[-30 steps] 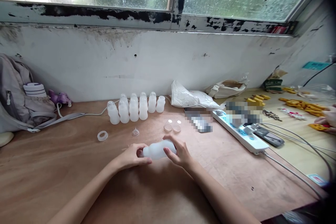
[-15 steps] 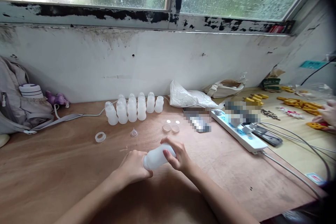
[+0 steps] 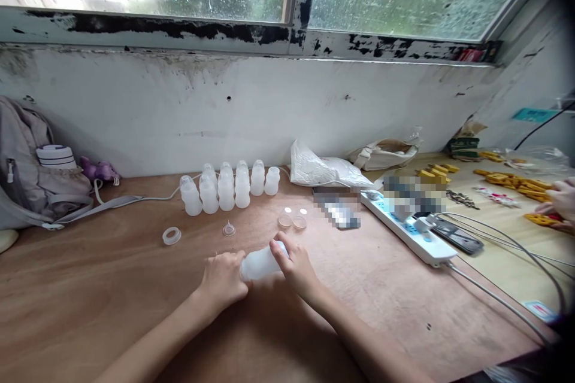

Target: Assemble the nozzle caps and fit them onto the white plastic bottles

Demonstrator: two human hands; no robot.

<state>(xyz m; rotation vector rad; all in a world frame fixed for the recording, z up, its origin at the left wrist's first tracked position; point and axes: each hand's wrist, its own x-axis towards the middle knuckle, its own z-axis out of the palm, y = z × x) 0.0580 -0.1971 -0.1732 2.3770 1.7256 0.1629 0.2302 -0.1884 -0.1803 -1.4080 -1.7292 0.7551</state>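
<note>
A frosted white baby bottle (image 3: pixel 260 263) lies tilted between my two hands above the table. My left hand (image 3: pixel 223 278) is closed over its left end, so whatever sits at that end is hidden. Round its right end my right hand (image 3: pixel 296 266) is wrapped, thumb on top. Just beyond my hands, a clear bottle nipple (image 3: pixel 229 228) and a white collar ring (image 3: pixel 171 236) rest on the wood. Two clear round caps (image 3: pixel 284 221) with small white discs (image 3: pixel 303 212) lie farther right. Several bottles (image 3: pixel 226 191) stand upright in rows behind; the rightmost bottle (image 3: pixel 272 181) has an uncovered neck.
To the right are a power strip (image 3: pixel 417 239) with cables, a dark phone (image 3: pixel 458 236) and a blurred-out item (image 3: pixel 338 208). A white plastic bag (image 3: pixel 323 167) lies against the wall. A backpack (image 3: pixel 27 167) stands left. Another person's hand (image 3: pixel 561 200) touches yellow parts (image 3: pixel 516 182) at far right.
Both hands and the bottle have shifted slightly left. The bottle lies a little flatter, and the right hand's fingers have closed further round its end.
</note>
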